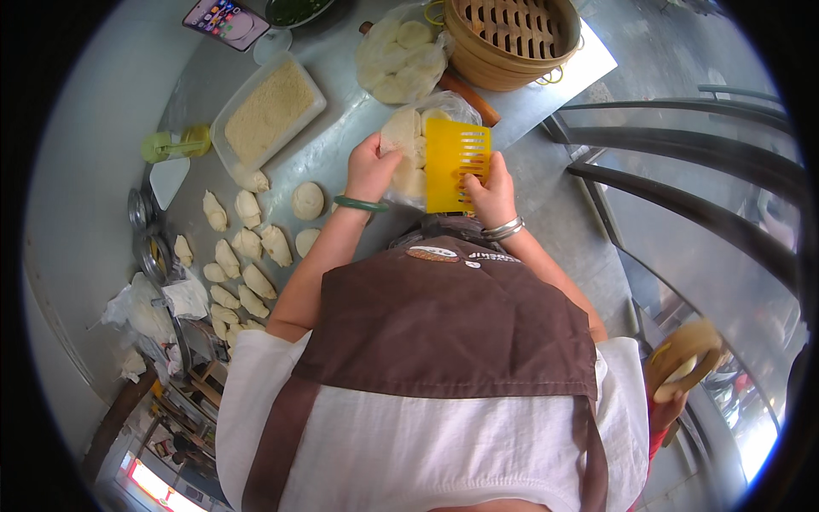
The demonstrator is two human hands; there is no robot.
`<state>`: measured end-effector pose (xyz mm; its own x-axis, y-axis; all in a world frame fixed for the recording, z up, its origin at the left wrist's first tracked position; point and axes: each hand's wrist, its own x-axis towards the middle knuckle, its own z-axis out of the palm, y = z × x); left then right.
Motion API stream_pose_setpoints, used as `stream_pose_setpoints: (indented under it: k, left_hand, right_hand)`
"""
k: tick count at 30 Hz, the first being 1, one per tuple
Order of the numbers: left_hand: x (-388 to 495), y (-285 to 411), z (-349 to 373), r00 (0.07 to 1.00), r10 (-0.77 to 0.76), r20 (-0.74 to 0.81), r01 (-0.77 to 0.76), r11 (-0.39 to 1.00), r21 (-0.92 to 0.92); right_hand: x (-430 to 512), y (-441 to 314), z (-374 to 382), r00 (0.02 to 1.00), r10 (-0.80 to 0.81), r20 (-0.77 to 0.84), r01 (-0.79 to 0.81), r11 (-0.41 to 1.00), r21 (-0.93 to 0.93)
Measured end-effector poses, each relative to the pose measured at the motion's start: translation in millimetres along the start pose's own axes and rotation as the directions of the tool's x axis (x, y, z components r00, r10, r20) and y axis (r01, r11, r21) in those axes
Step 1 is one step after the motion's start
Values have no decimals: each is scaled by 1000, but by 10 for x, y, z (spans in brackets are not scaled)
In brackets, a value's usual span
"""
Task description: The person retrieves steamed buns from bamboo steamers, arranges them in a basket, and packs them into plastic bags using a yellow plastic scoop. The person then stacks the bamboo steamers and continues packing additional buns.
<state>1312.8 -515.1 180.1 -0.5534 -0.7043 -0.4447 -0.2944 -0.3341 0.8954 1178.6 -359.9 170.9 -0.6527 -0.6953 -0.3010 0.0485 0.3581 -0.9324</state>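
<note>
My left hand (373, 168), with a green bangle at its wrist, pinches the edge of a thin, pale, speckled flat piece (400, 131), apparently dough. In my right hand (494, 195) is a yellow plastic scraper (443, 166) with a row of slots, gripped by its slotted side. Both are held above an open clear plastic bag (464, 105) of pale dough rounds (419, 150). The scraper hides part of that bag. Left of my left forearm, a smooth dough ball (308, 200) rests on the metal table (345, 118), near several rolled dough pieces (276, 246).
A plastic tub (320, 102) of tan crumbs stands at the upper left, beside a yellow-green bottle (176, 144). Beyond are a second bag of rounds (403, 61), a wooden rolling pin (470, 99), a bamboo steamer (512, 64) and a phone (226, 24). Another person's hand (668, 409) holds a round basket-like object (694, 339) at right.
</note>
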Motion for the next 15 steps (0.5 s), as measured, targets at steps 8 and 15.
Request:
stream_pose_setpoints:
  k: [8, 15]
  left_hand:
    - [83, -82, 19, 992, -98, 84, 109, 986, -129]
    - [90, -144, 21, 992, -110, 54, 116, 986, -119]
  right_hand:
    - [24, -71, 155, 992, -121, 27, 124, 980, -158]
    - [32, 16, 272, 988, -157, -15, 147, 953, -264]
